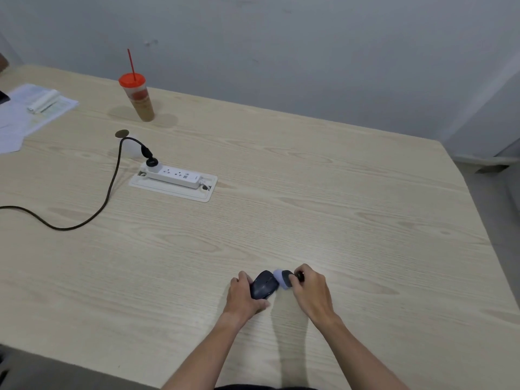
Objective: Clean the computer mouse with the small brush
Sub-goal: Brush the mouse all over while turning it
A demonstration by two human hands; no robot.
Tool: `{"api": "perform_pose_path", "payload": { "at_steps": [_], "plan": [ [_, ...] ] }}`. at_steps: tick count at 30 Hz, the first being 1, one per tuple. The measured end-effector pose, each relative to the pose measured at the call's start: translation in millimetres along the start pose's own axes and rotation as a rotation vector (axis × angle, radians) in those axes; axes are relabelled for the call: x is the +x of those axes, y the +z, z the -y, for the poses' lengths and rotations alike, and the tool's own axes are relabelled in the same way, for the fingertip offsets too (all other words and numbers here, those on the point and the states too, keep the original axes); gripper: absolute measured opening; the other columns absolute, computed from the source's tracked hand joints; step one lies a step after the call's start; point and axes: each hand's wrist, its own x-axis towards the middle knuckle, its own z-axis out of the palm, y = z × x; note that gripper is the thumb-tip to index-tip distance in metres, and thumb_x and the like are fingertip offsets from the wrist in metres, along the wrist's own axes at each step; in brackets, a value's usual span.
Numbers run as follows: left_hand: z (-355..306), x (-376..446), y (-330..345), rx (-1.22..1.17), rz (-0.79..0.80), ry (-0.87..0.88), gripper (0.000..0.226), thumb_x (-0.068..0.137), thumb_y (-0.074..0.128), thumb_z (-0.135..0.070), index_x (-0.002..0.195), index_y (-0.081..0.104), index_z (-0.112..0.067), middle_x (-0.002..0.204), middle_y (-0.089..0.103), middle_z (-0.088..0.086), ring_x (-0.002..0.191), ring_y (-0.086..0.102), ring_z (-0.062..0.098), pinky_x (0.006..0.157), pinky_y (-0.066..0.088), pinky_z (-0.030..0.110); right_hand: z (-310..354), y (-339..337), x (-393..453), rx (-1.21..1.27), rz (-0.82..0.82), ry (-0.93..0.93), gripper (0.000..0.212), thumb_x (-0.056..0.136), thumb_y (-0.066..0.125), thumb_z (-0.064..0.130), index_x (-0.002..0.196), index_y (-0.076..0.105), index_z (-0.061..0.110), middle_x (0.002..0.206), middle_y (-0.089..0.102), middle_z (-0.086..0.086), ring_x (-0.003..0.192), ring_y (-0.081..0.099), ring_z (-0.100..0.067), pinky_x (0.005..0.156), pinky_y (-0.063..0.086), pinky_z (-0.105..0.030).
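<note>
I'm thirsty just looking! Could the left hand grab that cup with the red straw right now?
Probably not right away. The left hand is holding the computer mouse, and the cup stands far across the table, though nothing blocks the way.

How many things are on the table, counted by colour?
Red and brown: 1, the cup
White: 2, the power strip and the papers
Black: 2, the mouse and the cable
Black and pale: 1, the brush
Total: 6
</note>
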Motion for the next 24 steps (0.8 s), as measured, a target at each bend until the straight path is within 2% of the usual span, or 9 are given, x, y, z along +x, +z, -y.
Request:
{"api": "perform_pose_path", "payload": {
  "at_steps": [5, 9, 11, 13, 15, 17, 20, 22, 24],
  "plan": [
    [-2, 3, -3, -0.032, 0.016, -0.007, 0.055, 0.060, 0.090, -0.024, 0.096, 0.049, -0.018, 0.104, 0.054, 0.007, 0.088, 0.056, 0.019, 0.061, 0.045, 0.018, 12, 7, -2, 0.105, 0.120, -0.116, 0.008, 0.090, 0.065, 0.023, 0.082, 0.063, 0.020, 0.073, 0.065, 0.006, 0.066, 0.059, -0.012, 0.060, 0.047, -0.024],
    [1, 11, -3, -0.023, 0.006, -0.012, 0.054, 0.052, 0.088, -0.031, 0.085, 0.045, -0.030, 0.101, 0.063, 0.009, 0.087, 0.066, 0.025, 0.068, 0.059, 0.033, 13, 9, 3, -0.038, 0.002, -0.088, 0.008, 0.095, 0.059, 0.024, 0.090, 0.060, 0.018, 0.079, 0.064, 0.004, 0.072, 0.060, -0.015, 0.062, 0.049, -0.031],
    [8, 16, -2, -0.035, 0.016, -0.017, 0.053, 0.052, 0.088, -0.028, 0.084, 0.046, -0.033, 0.104, 0.062, 0.010, 0.090, 0.066, 0.027, 0.069, 0.062, 0.034, 17, 7, 6, 0.003, -0.010, -0.089, 0.009, 0.095, 0.059, 0.025, 0.091, 0.061, 0.016, 0.081, 0.065, 0.004, 0.073, 0.061, -0.016, 0.065, 0.051, -0.033],
    [5, 16, -4, -0.046, 0.027, -0.019, 0.053, 0.050, 0.087, -0.026, 0.085, 0.048, -0.035, 0.106, 0.062, 0.010, 0.091, 0.067, 0.026, 0.072, 0.063, 0.036, 22, 5, 8, 0.100, 0.051, -0.103, 0.010, 0.093, 0.063, 0.024, 0.088, 0.063, 0.016, 0.080, 0.066, 0.004, 0.073, 0.061, -0.014, 0.067, 0.052, -0.032],
    [0, 15, -8, -0.027, 0.047, -0.015, 0.053, 0.055, 0.087, -0.019, 0.089, 0.050, -0.033, 0.109, 0.062, 0.012, 0.091, 0.066, 0.024, 0.066, 0.058, 0.023, 26, 4, 10, 0.149, 0.144, -0.099, 0.010, 0.091, 0.065, 0.023, 0.087, 0.067, 0.014, 0.081, 0.067, 0.002, 0.076, 0.062, -0.015, 0.068, 0.052, -0.029],
    [-3, 14, -12, -0.021, 0.069, -0.013, 0.053, 0.060, 0.085, -0.006, 0.096, 0.052, -0.028, 0.113, 0.061, 0.014, 0.090, 0.063, 0.023, 0.051, 0.046, 0.009, 27, 5, 12, 0.067, 0.172, -0.087, 0.012, 0.093, 0.063, 0.024, 0.089, 0.066, 0.013, 0.084, 0.068, 0.000, 0.077, 0.063, -0.019, 0.066, 0.050, -0.031],
    [-2, 16, -14, 0.010, 0.090, 0.004, 0.051, 0.062, 0.076, 0.008, 0.099, 0.056, -0.020, 0.109, 0.065, 0.012, 0.078, 0.058, 0.015, 0.043, 0.041, 0.004, 24, 5, 14, -0.134, 0.049, -0.094, 0.014, 0.096, 0.056, 0.023, 0.089, 0.061, 0.012, 0.084, 0.065, -0.003, 0.075, 0.062, -0.023, 0.061, 0.045, -0.032],
    [-1, 17, -15, 0.041, 0.090, 0.016, 0.050, 0.063, 0.071, 0.012, 0.100, 0.058, -0.018, 0.101, 0.067, 0.007, 0.072, 0.055, 0.011, 0.043, 0.040, 0.004, 26, 3, 16, -0.104, 0.029, -0.101, 0.016, 0.094, 0.056, 0.025, 0.087, 0.062, 0.012, 0.083, 0.066, -0.002, 0.074, 0.062, -0.023, 0.061, 0.047, -0.034],
    [0, 16, -17, 0.068, 0.091, 0.022, 0.052, 0.064, 0.072, 0.012, 0.104, 0.060, -0.017, 0.099, 0.067, 0.003, 0.075, 0.056, 0.011, 0.046, 0.040, 0.004, 28, 2, 16, 0.017, 0.106, -0.124, 0.013, 0.090, 0.061, 0.026, 0.085, 0.065, 0.014, 0.081, 0.068, 0.000, 0.075, 0.064, -0.020, 0.064, 0.052, -0.034]
  ]
}}
